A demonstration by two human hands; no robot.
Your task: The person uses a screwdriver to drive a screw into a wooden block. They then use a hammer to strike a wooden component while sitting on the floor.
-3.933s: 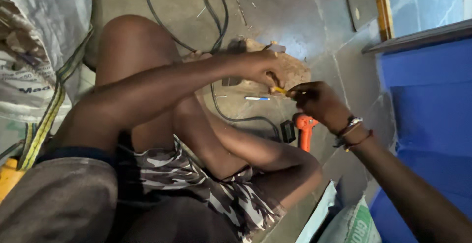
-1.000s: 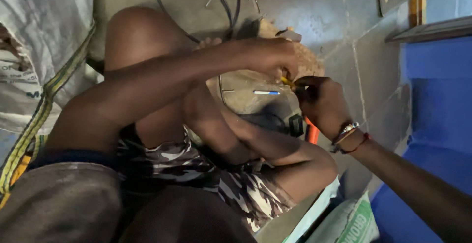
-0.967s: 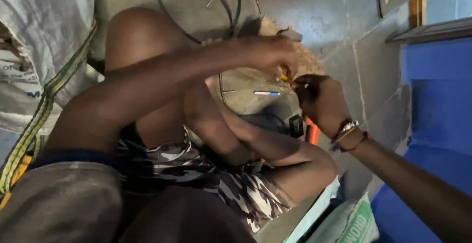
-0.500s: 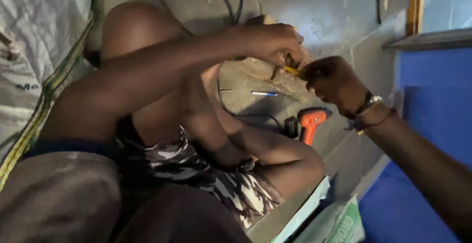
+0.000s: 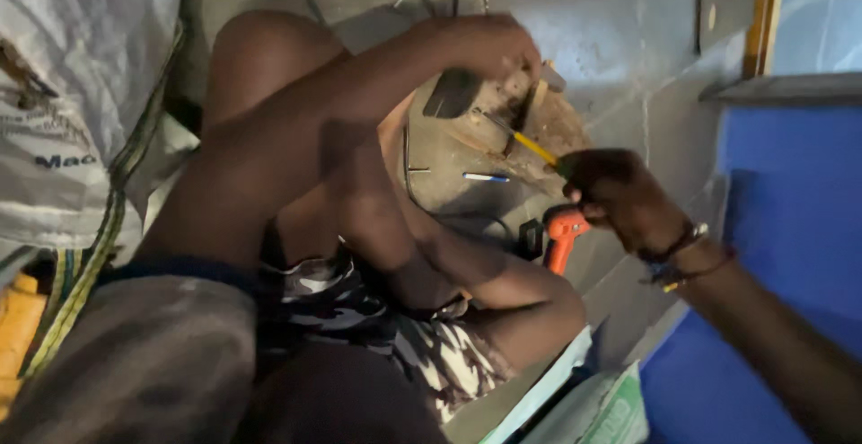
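Right hand (image 5: 620,202), fingers curled shut, grips the lower end of a yellow-handled tool (image 5: 530,145) whose long axis runs diagonally up from that hand to the brown workpiece (image 5: 530,125) on the concrete floor (image 5: 611,40). Left hand (image 5: 489,49) closes over the far side of the workpiece, pressing on it where the tool's tip meets it. An orange power tool (image 5: 561,233) lies just below the workpiece, nearer the right hand.

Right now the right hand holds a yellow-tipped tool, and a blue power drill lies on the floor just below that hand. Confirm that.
Not quite: the head view shows the power drill is orange, not blue. The rest stands: the right hand holds a yellow-tipped tool, and the drill lies on the floor just below that hand.
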